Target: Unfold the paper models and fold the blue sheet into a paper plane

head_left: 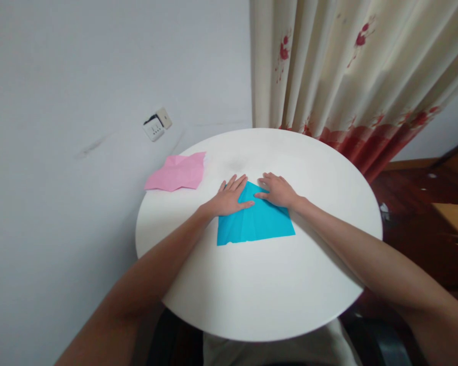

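Note:
A blue sheet of paper (257,223) lies on the white round table, with creases running down from its top and a small nick in its near edge. My left hand (231,198) rests flat on the paper's upper left side, fingers spread. On its upper right side lies my right hand (277,190), palm down with the fingers apart. Both hands cover parts of the paper's slanting far edges. Between the two thumbs a strip of blue shows. Neither hand grips anything.
A creased pink sheet of paper (177,173) lies at the table's far left, slightly over the edge. The white table (259,290) stands against a wall with a socket (153,129). A patterned curtain (328,66) hangs behind the table on the right.

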{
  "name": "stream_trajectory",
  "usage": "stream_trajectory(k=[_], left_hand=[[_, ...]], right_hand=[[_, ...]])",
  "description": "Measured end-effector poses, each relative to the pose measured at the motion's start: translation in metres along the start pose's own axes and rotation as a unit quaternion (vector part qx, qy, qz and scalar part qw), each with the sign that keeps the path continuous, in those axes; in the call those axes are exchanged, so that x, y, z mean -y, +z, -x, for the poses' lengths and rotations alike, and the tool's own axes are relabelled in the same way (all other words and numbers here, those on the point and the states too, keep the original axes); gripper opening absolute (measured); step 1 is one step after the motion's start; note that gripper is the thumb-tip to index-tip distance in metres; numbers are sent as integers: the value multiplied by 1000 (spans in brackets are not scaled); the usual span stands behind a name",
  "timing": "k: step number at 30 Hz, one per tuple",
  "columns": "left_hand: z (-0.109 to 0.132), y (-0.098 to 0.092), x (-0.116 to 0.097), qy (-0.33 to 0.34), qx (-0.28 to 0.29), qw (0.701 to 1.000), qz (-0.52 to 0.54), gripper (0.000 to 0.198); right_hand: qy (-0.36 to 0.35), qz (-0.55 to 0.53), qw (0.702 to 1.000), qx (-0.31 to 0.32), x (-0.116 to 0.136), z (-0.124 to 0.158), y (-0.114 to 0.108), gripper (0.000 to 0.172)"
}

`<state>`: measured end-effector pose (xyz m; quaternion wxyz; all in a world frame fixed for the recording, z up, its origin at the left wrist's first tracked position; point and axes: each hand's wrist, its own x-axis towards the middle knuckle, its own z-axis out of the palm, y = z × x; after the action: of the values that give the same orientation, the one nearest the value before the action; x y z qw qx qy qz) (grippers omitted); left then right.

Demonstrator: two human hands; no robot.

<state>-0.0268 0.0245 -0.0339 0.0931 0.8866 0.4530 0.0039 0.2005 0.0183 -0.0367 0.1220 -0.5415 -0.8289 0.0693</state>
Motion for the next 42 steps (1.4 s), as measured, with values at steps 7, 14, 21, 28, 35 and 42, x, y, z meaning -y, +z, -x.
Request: stream_trajectory(k=[7,14,21,28,35,42], left_hand=[[5,-5,-5,50,16,999,-9,72],[0,0,-13,16,-24,999,-20,61],[-1,3,-12,8,-24,1000,-7,71],[-1,0,-9,11,-11,1000,7,74],[-1,-3,-11,9,-3,1000,11,75],[0,-1,-10,12,-5,1000,8,75]], right_hand=[[2,-1,1000,1,1,-1,-1,50],[-2,1,1000,-5,1,0,-1,51],[3,-9,1000,-1,2,1,-3,51],[4,-24,999,25,-6,-3,-2,71],[2,-35,996,78,-22,-1,-13,85],[9,-77,989,125,-37,2,-22,94]])
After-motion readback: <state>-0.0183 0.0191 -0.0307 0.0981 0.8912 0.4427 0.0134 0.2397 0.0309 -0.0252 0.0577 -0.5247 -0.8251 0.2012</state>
